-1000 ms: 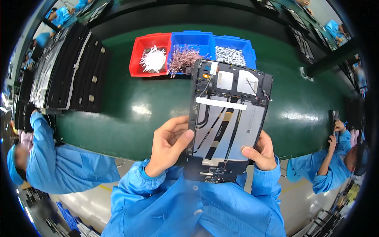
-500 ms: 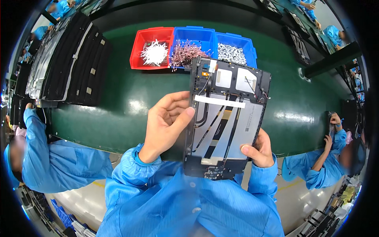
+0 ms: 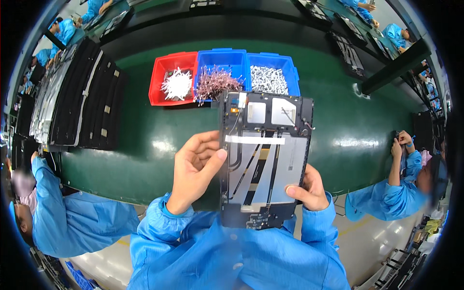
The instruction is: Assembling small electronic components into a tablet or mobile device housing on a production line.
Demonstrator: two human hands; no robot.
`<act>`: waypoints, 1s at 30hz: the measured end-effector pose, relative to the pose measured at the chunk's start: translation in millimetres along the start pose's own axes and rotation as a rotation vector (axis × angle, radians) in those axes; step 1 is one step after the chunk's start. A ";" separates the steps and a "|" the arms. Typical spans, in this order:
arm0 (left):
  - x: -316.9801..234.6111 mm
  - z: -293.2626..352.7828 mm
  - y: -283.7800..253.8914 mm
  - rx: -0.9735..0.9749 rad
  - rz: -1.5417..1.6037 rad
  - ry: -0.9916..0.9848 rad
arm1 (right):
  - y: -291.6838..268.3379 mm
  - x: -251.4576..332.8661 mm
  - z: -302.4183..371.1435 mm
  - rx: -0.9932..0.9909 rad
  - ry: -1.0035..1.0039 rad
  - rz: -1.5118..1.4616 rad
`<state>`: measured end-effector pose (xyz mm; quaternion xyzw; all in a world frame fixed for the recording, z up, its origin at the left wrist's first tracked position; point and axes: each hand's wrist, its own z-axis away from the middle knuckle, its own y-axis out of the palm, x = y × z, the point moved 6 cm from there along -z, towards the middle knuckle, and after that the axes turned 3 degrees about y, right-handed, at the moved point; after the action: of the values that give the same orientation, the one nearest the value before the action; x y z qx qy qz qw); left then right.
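Note:
I hold an open tablet back panel [image 3: 263,159] upright in front of me, its inside facing me with grey shields, flat cables and a white strip across it. My right hand [image 3: 304,188] grips its lower right edge, thumb on the face. My left hand [image 3: 195,169] is at its left edge, thumb touching the frame and fingers loosely curled. Both arms wear blue sleeves.
On the green table [image 3: 145,140] stand a red bin [image 3: 157,87] of white parts and two blue bins [image 3: 290,72] of small parts. Stacked dark panels [image 3: 89,96] lie at the left. Other people in blue work at the left [image 3: 58,217] and right [image 3: 386,198].
The panel stays held up in the same place. My left hand has shifted slightly along the left edge, with its fingers now more curled.

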<state>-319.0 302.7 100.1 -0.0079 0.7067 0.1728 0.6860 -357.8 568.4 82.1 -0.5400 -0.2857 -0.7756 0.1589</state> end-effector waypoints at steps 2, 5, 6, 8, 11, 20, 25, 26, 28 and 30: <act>0.3 0.0 -0.1 0.001 -0.010 -0.006 | 0.5 1.0 -0.6 -0.008 -0.001 0.002; -2.0 0.3 3.0 0.011 -0.009 -0.001 | -0.3 -0.2 1.2 -0.019 0.005 -0.009; -2.6 0.3 3.6 0.012 -0.010 0.000 | -0.8 -0.9 1.4 -0.016 0.004 -0.012; -2.8 1.0 5.0 0.014 -0.005 -0.003 | -0.9 -1.4 2.6 -0.014 0.003 -0.018; -0.7 0.9 5.9 0.018 0.013 0.004 | -3.7 -2.7 2.8 -0.020 0.008 -0.041; 13.4 8.4 10.2 -0.010 -0.075 -0.072 | 6.4 4.1 15.9 -0.109 -0.035 0.030; 14.4 25.1 31.5 0.147 -0.401 -0.025 | -9.5 -11.2 41.6 -0.306 -0.018 0.175; 8.2 26.5 36.3 0.170 -0.380 -0.043 | -11.0 -10.8 45.3 -0.316 0.010 0.136; 12.4 30.8 32.5 0.179 -0.403 -0.048 | -14.9 -12.3 49.7 -0.321 0.057 0.108; 16.7 33.2 29.3 0.185 -0.444 -0.044 | -12.0 -18.5 50.1 -0.324 0.041 0.124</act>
<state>-295.1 342.5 90.7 -0.0964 0.6852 -0.0474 0.7204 -320.2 607.5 74.4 -0.5592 -0.1198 -0.8110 0.1232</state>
